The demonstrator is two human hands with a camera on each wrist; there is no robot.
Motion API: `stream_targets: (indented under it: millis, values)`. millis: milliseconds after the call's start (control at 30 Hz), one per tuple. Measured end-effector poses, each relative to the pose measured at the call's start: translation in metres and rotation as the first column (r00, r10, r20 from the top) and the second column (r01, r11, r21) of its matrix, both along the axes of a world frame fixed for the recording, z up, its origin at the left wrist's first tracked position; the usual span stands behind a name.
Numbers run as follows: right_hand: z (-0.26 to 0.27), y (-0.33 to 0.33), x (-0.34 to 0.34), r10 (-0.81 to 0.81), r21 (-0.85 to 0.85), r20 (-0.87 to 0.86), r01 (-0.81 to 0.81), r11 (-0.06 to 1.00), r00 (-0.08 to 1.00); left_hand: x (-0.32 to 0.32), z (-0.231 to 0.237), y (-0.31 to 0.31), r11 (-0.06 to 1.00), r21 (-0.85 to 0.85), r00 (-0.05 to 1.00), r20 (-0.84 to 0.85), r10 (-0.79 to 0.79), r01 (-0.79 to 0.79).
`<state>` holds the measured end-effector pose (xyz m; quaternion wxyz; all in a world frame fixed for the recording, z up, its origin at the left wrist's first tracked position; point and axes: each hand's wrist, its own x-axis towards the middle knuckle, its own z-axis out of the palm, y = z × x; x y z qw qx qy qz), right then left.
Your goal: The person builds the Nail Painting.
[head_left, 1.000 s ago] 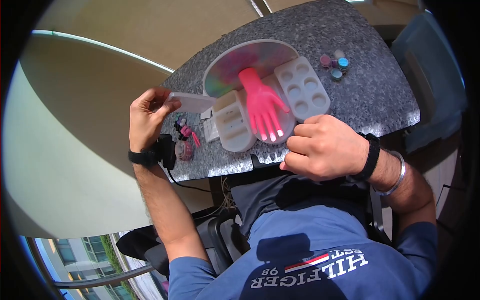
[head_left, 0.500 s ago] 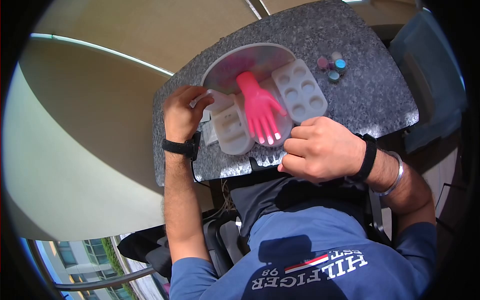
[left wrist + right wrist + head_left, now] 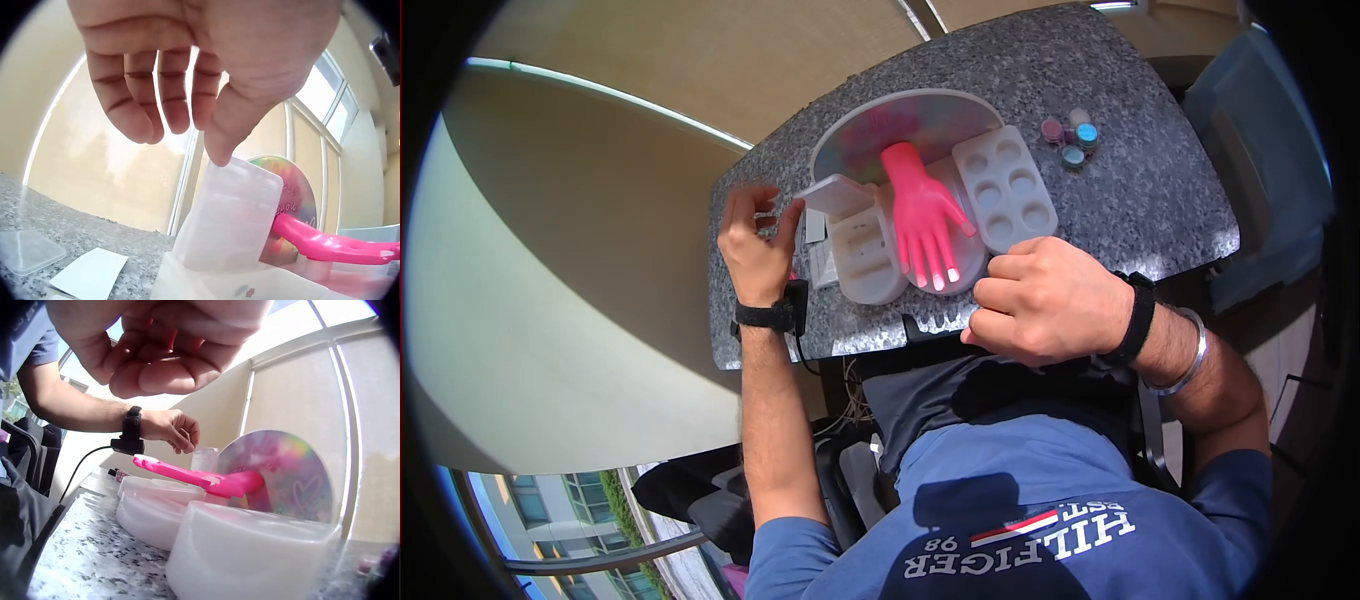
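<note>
A frosted clear plastic box (image 3: 234,215) stands on end at the back of the left white tray (image 3: 865,262). Beside it is my left hand (image 3: 757,240), fingers spread and slightly bent, thumb tip at the box's top corner in the left wrist view. A pink practice hand (image 3: 923,215) with some white nail tips lies palm down between the left tray and a six-well tray (image 3: 1006,190). Behind it rises a round-topped rainbow backboard (image 3: 870,135). My right hand (image 3: 1050,300) hovers near the table's front edge, fingers curled in with nothing seen in them.
Several small jars (image 3: 1073,157) cluster at the right of the speckled table (image 3: 1140,210). A white card (image 3: 90,275) and a clear packet (image 3: 28,250) lie left of the trays. A cable hangs from the left wrist camera past the table edge.
My left hand has carried the plastic box right to the left tray's back, stood it there and drawn its fingers off. The right hand has stayed in place.
</note>
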<state>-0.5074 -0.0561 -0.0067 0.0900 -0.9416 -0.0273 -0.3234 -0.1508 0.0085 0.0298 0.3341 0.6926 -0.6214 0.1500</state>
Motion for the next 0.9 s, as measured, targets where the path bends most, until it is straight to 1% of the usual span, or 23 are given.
stream_targets:
  millis: [100,133,300,367,400,500,633,733,800,833,900]
  values:
    - [0.001,0.001,0.0,0.004,0.011,-0.004,-0.004,1.0,1.0,0.015,-0.008,0.019,0.987,0.147,0.974,-0.209,0.089,-0.059]
    - [0.001,0.001,0.0,0.006,0.011,-0.009,-0.006,1.0,1.0,0.019,-0.014,0.025,0.99,0.138,0.97,-0.236,0.057,-0.024]
    - [0.0,0.002,0.002,0.018,0.017,-0.02,-0.018,1.0,1.0,0.038,-0.037,0.046,0.933,0.36,0.962,-0.263,0.072,0.029]
    - [0.0,0.003,0.002,0.022,0.014,-0.027,-0.021,1.0,0.999,0.037,-0.038,0.049,0.901,0.429,0.959,-0.276,0.072,0.056]
    - [0.0,0.003,0.002,0.024,0.012,-0.031,-0.023,1.0,0.999,0.036,-0.038,0.049,0.871,0.489,0.955,-0.278,0.104,0.047]
    - [-0.001,0.003,0.003,0.024,0.01,-0.04,-0.024,1.0,0.999,0.039,-0.046,0.045,0.857,0.504,0.979,-0.206,-0.002,0.108]
    - [0.001,0.002,0.002,0.022,0.01,-0.04,-0.021,1.0,0.999,0.049,-0.057,0.041,0.766,0.63,0.991,-0.108,-0.078,0.129]
    - [0.001,0.002,0.001,0.02,0.013,-0.034,-0.02,1.0,0.999,0.044,-0.05,0.036,0.699,0.71,0.992,-0.129,0.014,0.082]
    - [0.0,0.001,0.001,0.022,0.017,-0.037,-0.022,1.0,0.999,0.042,-0.047,0.034,0.703,0.709,0.997,-0.074,-0.001,0.053]
    - [-0.001,0.001,0.002,0.027,0.017,-0.008,-0.027,0.999,1.0,0.042,-0.045,0.033,0.706,0.707,0.999,-0.046,-0.008,0.038]
    - [-0.004,0.0,0.004,0.035,0.014,0.052,-0.036,0.999,0.998,0.039,-0.039,0.033,0.748,0.663,0.999,0.012,-0.049,0.029]
